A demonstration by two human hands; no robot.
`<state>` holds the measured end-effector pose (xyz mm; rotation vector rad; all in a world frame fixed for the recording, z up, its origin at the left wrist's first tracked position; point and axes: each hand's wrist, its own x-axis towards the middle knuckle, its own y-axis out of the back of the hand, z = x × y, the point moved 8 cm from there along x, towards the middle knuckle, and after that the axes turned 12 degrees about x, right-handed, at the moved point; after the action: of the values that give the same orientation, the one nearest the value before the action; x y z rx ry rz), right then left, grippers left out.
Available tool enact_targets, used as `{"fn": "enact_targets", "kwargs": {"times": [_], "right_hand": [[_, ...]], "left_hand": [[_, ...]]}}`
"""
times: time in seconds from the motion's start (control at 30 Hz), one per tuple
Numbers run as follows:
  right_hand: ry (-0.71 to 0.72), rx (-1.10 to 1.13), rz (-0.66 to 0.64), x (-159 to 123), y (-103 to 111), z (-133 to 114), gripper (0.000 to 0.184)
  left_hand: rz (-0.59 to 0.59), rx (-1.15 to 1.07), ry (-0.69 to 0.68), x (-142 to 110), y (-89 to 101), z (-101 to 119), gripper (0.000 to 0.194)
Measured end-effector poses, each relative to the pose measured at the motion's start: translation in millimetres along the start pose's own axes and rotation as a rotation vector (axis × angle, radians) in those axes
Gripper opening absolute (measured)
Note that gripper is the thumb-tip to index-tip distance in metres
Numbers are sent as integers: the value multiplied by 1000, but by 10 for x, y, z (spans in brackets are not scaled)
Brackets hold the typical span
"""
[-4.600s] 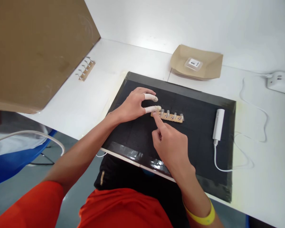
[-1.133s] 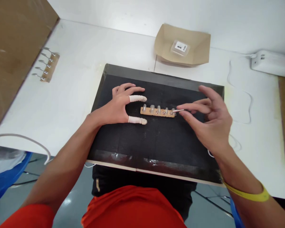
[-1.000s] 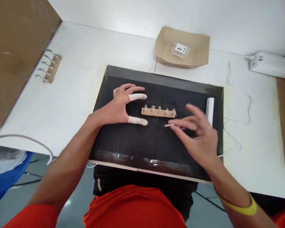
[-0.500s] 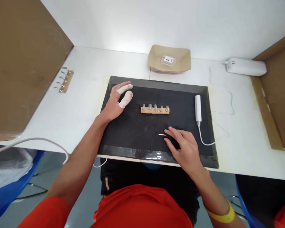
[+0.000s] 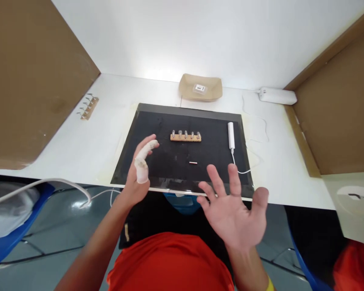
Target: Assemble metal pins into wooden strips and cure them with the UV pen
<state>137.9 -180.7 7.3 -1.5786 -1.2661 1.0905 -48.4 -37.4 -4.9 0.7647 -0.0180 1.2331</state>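
Note:
My left hand (image 5: 141, 169) is raised over the left front part of the black mat (image 5: 157, 165), its fingers loosely extended and holding nothing. White finger cots cover its thumb and a finger. My right hand (image 5: 235, 210) is turned palm up at the mat's front right, fingers spread and empty. Between the hands, a short thin pinkish rod (image 5: 193, 163) lies on the mat. Behind it rests a wooden strip (image 5: 185, 138) bearing a row of several small clear tube-like pieces. A white stick-shaped device (image 5: 231, 135) with a cable lies on the mat's right side.
Beyond the mat, a cardboard tray (image 5: 185, 91) contains a small clear case (image 5: 199, 89). At left lies another strip (image 5: 90, 108) with several metal prongs. A white power strip (image 5: 277, 95) sits at the back right. Cardboard panels (image 5: 33, 89) flank the white table.
My right hand has let go of the rod, pulled back toward me and turned palm up with fingers spread. My left hand has drawn back too. The view has shifted.

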Motion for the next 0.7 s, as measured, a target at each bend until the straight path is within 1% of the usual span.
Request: {"fn": "enact_targets", "kwargs": {"times": [0.1,0.23,0.33,0.5,0.57,0.63,0.67,0.7], "right_hand": [[-54,44,-89,-38,-104,97,70],[-83,-4,-196,-99,-160,150,75],[-68,-98,-211,-143,-143,151,78],[-12,-236,-218,-258,-80,128,85],[16,-326,-223,-329,-52,122,88],[52,-470,-245,-411,-36,116,88],[82,-575,-269,-455,-39,109,88],[128,-726,-298,-503,-48,95,86]], "left_hand": [[-68,-105,14,-159,-96,164,67],[-72,-226,41,-178,-104,293,77],[-80,-255,54,-174,-123,332,81],[-161,-351,92,-229,-267,313,86],[-195,-384,119,-255,-343,283,88],[-230,-402,133,-277,-421,252,89],[-244,-405,132,-285,-454,239,89],[-253,-403,128,-291,-479,228,89]]}}
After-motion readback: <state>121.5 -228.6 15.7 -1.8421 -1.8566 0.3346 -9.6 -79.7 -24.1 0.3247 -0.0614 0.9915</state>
